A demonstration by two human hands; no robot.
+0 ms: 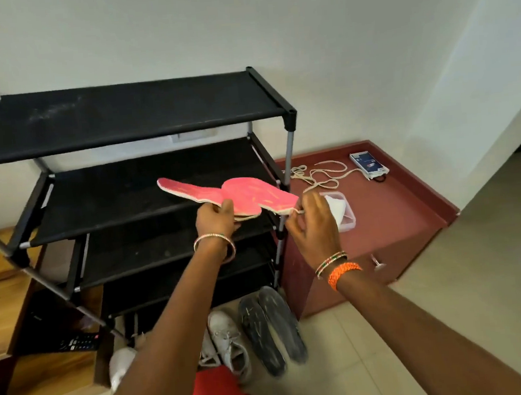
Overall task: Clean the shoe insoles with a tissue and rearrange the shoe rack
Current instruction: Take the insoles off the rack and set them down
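Shoe rack (126, 114): black fabric shelves on grey poles, standing at the left against the white wall; its top shelf is showing pale dusty smears.
Remote (79, 343): lying on the wooden unit (0, 302) low at the left, partly behind the rack's front pole.
Pink insoles (237, 196): two, overlapping and fanning out, pink on top with worn yellowish marks and pale edges; they are hanging in the air in front of the rack's second shelf, resting on nothing.
Left hand (215, 218): gripping the insoles where they overlap, thumb on top, fingers curling underneath; bangle on the wrist.
Right hand (313, 224): pinching the pale edge at the right end of the nearer insole, other fingers loosely spreading; beaded bands on the wrist.
White sneakers (227, 342): sitting on the floor below the rack, partly covered by the left forearm.
Dark insoles (272, 325): a scuffed grey pair, lying side by side just right of the sneakers.
Maroon counter (396, 217): standing right of the rack.
Clear box (344, 210): on the counter, holding something white, half hidden by the right hand.
Laces (320, 176): loose and tangling, behind the box.
Small packet (368, 164): near the counter's back edge.
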